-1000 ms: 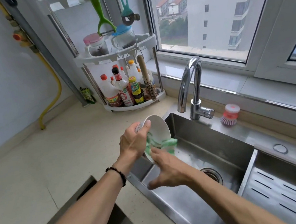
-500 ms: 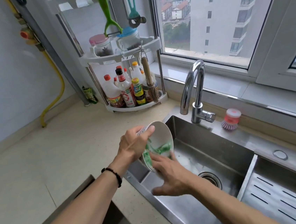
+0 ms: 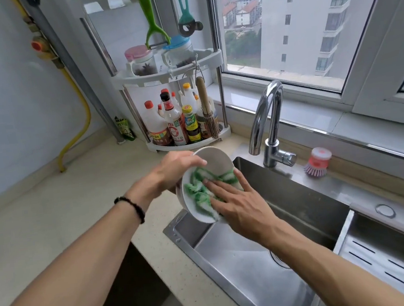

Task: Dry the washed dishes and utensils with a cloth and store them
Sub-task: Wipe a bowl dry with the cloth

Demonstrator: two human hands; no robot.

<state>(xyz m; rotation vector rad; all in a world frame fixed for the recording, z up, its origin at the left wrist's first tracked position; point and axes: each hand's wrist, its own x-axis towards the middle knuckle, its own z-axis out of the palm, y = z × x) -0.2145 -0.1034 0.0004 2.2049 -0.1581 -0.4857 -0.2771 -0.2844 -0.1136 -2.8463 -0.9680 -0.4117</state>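
Left hand [image 3: 173,172] grips white bowl [image 3: 215,159] by its upper rim, thumb hooked over the edge, bowl tilted on its side with the opening facing the person, held in the air over the near-left corner of the sink [image 3: 301,207]. Right hand [image 3: 236,204] flat, fingers [image 3: 214,185] straight and spread, pressing green-white cloth [image 3: 200,193] against the bowl's inside. Cloth bunched, covers most of the inner wall, lower edge spills past the rim.

Step in hand, by my read: drying the bowl interior; storing not begun.

Risks: bowl is held by one hand at the rim only, likely still wet, so push from the right hand could twist it out of the grip and drop it into the steel sink, chip or break. Cloth held by flat pressure only, not pinched, so it could slide out and fall into the wet basin. Faucet [image 3: 267,121] near, a wide swing could knock the rim. Tabletop [image 3: 53,218] to the left is the safer set-down spot
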